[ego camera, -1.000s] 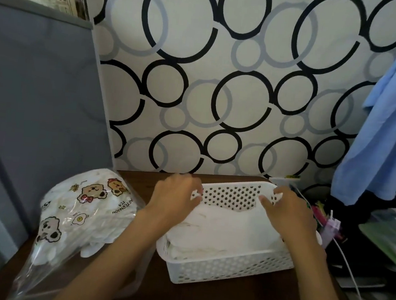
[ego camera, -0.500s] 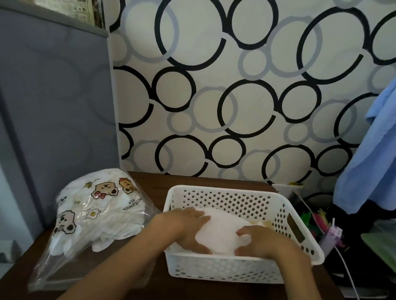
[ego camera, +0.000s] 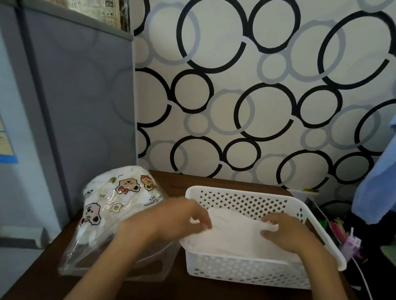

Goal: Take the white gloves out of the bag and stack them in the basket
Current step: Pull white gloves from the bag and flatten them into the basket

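Note:
A white perforated basket [ego camera: 236,269] stands on the dark wooden table, right of centre, with a stack of white gloves [ego camera: 235,234] inside. My left hand [ego camera: 181,216] reaches over the basket's left rim and pinches the left edge of the top glove. My right hand [ego camera: 285,233] lies on the right side of the stack, thumb and fingers curled on the top glove's edge. To the left lies a clear plastic bag [ego camera: 113,204] printed with cartoon bears, bulging with more white gloves.
A grey-blue cabinet [ego camera: 58,118] stands close on the left. The circle-patterned wall rises behind the table. Blue cloth [ego camera: 392,166] hangs at the right, with cables and small clutter [ego camera: 347,239] beside the basket. The table's front [ego camera: 203,298] is bare wood.
Both hands came off the basket's far rim, dropped onto the glove stack, and now hold the top glove's edges. The camera view shifted and tilted up.

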`<state>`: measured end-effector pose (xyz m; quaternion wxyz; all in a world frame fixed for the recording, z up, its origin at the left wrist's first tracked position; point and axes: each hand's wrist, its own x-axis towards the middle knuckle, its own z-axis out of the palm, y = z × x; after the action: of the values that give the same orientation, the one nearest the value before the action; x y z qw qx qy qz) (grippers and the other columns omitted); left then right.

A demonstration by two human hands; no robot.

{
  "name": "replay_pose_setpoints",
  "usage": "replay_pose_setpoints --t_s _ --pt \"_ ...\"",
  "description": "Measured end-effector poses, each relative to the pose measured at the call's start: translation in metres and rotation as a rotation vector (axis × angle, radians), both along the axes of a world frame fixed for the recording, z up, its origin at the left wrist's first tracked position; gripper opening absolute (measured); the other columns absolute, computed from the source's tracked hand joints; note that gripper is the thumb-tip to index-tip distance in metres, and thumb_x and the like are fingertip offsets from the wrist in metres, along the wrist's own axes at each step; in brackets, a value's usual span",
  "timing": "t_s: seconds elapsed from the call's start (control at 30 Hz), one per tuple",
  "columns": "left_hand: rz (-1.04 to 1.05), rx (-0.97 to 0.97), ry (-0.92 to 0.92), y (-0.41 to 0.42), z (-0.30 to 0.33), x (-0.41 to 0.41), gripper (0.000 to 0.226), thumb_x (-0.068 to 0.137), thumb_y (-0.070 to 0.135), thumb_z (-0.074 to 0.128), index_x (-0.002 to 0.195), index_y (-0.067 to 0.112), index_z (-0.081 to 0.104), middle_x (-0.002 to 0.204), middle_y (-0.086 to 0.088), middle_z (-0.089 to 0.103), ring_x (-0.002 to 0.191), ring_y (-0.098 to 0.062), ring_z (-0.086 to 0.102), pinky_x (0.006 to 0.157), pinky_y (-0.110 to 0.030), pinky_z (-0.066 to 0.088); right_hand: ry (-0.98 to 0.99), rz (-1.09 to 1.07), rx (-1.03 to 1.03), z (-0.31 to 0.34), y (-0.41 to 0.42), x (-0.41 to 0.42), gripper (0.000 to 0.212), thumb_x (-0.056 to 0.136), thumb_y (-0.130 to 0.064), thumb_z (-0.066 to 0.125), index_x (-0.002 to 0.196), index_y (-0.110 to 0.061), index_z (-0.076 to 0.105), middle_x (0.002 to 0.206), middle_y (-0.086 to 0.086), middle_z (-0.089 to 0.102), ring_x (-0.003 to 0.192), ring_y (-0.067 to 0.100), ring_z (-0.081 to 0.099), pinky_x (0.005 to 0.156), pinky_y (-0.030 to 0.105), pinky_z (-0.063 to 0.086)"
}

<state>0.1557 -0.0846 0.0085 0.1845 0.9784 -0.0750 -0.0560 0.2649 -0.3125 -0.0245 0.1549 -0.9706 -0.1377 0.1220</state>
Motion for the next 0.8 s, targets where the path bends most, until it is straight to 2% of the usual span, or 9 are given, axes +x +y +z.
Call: replay_pose_setpoints --t_s 0.1,0.13,0.27,0.33,0.4,0.43,0.5,0.6,0.8 --pt "0.195 -0.069 -0.222 0.044 0.016 -0.033 0.007 0.085 0.035 0.067 0.089 0.039 0.064 0.101 0.023 0.061 0.098 0.003 0.055 0.088 -0.024 0.047 -0.177 0.057 0.106 0.022 0.018 -0.025 0.033 0.092 -0.034 0.057 0.124 -0.033 0.054 0.131 -0.008 0.054 0.115 0.012 0.053 0.097 0.031 0.044" --pt "0.270 -0.027 -0.251 0.060 0.017 -0.044 0.014 0.079 0.042 0.071 0.086 0.040 0.059 0.099 0.024 0.058 0.097 0.002 0.054 0.085 -0.023 0.046 -0.236 0.099 0.143 0.030 0.029 -0.037 0.030 0.091 -0.035 0.058 0.120 -0.036 0.056 0.123 -0.012 0.058 0.107 0.008 0.055 0.092 0.030 0.046" --pt "0.392 0.047 -0.001 0.102 0.007 -0.064 0.050 0.067 0.051 0.079 0.103 0.038 0.047 0.107 0.026 0.044 0.104 -0.004 0.047 0.091 -0.025 0.044 -0.276 0.325 0.273 0.049 0.085 -0.095 0.024 0.088 -0.037 0.061 0.112 -0.043 0.062 0.096 -0.023 0.060 0.084 -0.004 0.058 0.078 0.018 0.048" --pt "0.412 0.029 0.017 0.111 -0.006 -0.060 0.037 0.075 0.046 0.075 0.102 0.038 0.051 0.109 0.022 0.049 0.102 -0.006 0.050 0.092 -0.028 0.046 -0.210 0.407 0.257 0.045 0.112 -0.118 0.025 0.090 -0.035 0.059 0.115 -0.041 0.062 0.098 -0.020 0.063 0.088 -0.003 0.058 0.081 0.017 0.048" --pt "0.448 0.042 -0.044 0.116 -0.014 -0.053 0.008 0.085 0.040 0.065 0.089 0.038 0.058 0.109 0.015 0.060 0.098 -0.010 0.056 0.090 -0.036 0.049 -0.209 0.450 0.222 0.034 0.134 -0.132 0.027 0.092 -0.034 0.056 0.118 -0.038 0.062 0.109 -0.015 0.065 0.097 0.002 0.059 0.087 0.020 0.046" --pt "0.461 0.046 -0.062 0.118 -0.017 -0.050 0.003 0.088 0.038 0.059 0.085 0.037 0.060 0.109 0.011 0.063 0.097 -0.013 0.057 0.089 -0.038 0.049 -0.224 0.456 0.204 0.027 0.142 -0.136 0.027 0.093 -0.033 0.054 0.119 -0.037 0.061 0.113 -0.013 0.064 0.100 0.004 0.058 0.087 0.020 0.044" --pt "0.466 0.029 -0.082 0.119 -0.020 -0.048 0.012 0.093 0.036 0.049 0.091 0.033 0.060 0.109 0.006 0.064 0.097 -0.018 0.057 0.089 -0.041 0.049 -0.245 0.442 0.176 0.015 0.155 -0.140 0.028 0.096 -0.033 0.048 0.123 -0.035 0.058 0.124 -0.011 0.059 0.109 0.008 0.055 0.088 0.020 0.039" --pt "0.452 -0.079 -0.189 0.120 -0.015 -0.051 0.019 0.098 0.037 0.042 0.100 0.025 0.056 0.109 0.006 0.064 0.100 -0.017 0.058 0.088 -0.038 0.048 -0.387 0.380 0.187 0.011 0.165 -0.137 0.036 0.098 -0.031 0.044 0.134 -0.037 0.046 0.140 -0.014 0.043 0.125 0.005 0.042 0.101 0.018 0.033" --pt "0.499 -0.418 -0.486 0.127 -0.005 -0.055 0.005 0.096 0.044 0.045 0.093 0.039 0.045 0.113 0.008 0.068 0.096 -0.013 0.065 0.083 -0.045 0.054 -0.349 0.405 0.025 0.014 0.181 -0.134 0.028 0.097 -0.021 0.047 0.123 -0.027 0.056 0.121 0.001 0.061 0.107 0.019 0.058 0.086 0.028 0.045"
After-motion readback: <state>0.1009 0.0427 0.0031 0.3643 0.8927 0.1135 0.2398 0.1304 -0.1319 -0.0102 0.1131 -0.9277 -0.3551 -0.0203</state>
